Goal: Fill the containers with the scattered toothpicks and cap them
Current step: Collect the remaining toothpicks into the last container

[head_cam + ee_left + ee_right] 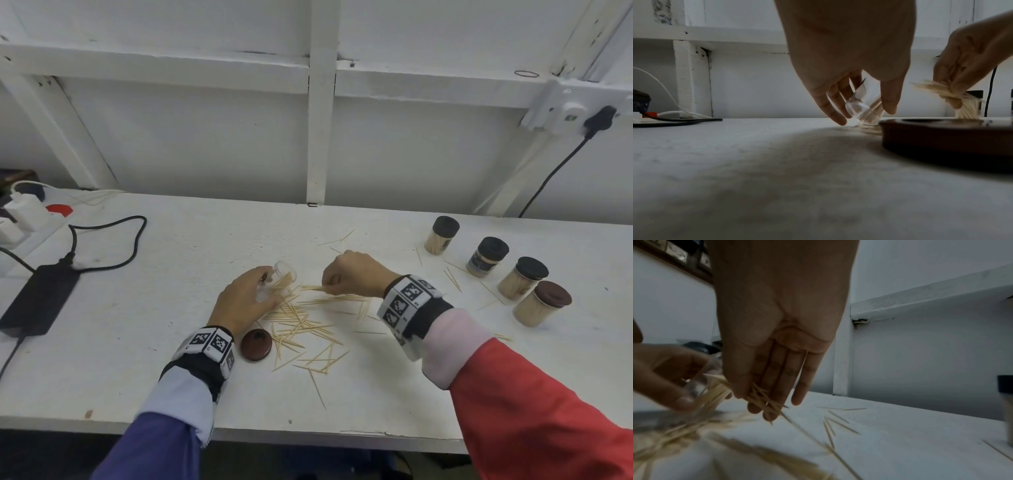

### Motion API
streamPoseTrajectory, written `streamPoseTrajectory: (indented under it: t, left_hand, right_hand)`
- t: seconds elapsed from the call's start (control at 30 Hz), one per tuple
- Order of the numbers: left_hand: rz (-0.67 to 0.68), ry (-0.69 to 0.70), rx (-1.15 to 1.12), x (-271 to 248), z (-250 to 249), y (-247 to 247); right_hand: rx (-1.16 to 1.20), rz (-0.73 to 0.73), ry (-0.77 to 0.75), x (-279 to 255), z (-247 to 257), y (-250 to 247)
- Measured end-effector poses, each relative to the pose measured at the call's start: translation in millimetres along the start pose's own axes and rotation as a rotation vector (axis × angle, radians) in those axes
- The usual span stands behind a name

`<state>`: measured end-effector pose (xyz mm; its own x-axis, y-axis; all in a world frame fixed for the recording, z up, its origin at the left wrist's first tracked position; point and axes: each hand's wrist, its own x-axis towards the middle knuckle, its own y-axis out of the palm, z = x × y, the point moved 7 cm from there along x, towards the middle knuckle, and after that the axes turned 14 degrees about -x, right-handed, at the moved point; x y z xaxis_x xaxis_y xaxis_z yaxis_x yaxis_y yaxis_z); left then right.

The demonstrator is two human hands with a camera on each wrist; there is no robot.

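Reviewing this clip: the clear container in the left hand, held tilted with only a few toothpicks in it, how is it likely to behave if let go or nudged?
The clear container looks thin-walled and nearly empty, so probably light. The left hand holds it tilted; being round, it would likely tip and roll if released. Its mouth is uncapped, the brown lid lying apart, so toothpicks could spill.

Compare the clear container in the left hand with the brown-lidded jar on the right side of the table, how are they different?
The clear container is tilted and gripped by the left hand; the brown-lidded jar stands free and untouched. The clear container is uncapped, its likely brown lid lying on the table; the jar is capped. The container holds few toothpicks; the jar looks packed. Both are clear-walled toothpick holders.
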<state>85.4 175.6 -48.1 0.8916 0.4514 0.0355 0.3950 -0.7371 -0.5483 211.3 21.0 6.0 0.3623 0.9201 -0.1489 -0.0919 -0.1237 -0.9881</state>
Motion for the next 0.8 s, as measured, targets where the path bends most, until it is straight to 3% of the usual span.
streamPoseTrajectory:
  t: [0.17, 0.4, 0.57, 0.67, 0.8]
  left_hand:
    - [0.003, 0.008, -0.002, 1, 2, 1]
    - [0.028, 0.006, -0.022, 2, 2, 6]
    - [0.034, 0.038, -0.075, 2, -2, 7]
    - [0.03, 0.047, -0.119, 2, -3, 6]
    - [0.014, 0.034, -0.187, 1, -3, 4]
  right_hand:
    - [0.074, -0.038, 0.013, 5, -5, -25]
    - [-0.283, 0.062, -0.04, 26, 29, -36]
    - [-0.425, 0.047, -0.108, 38, 60, -45]
    - [-0.346, 0.008, -0.106, 45, 61, -43]
    - [-0.004, -0.034, -0.052, 47, 38, -44]
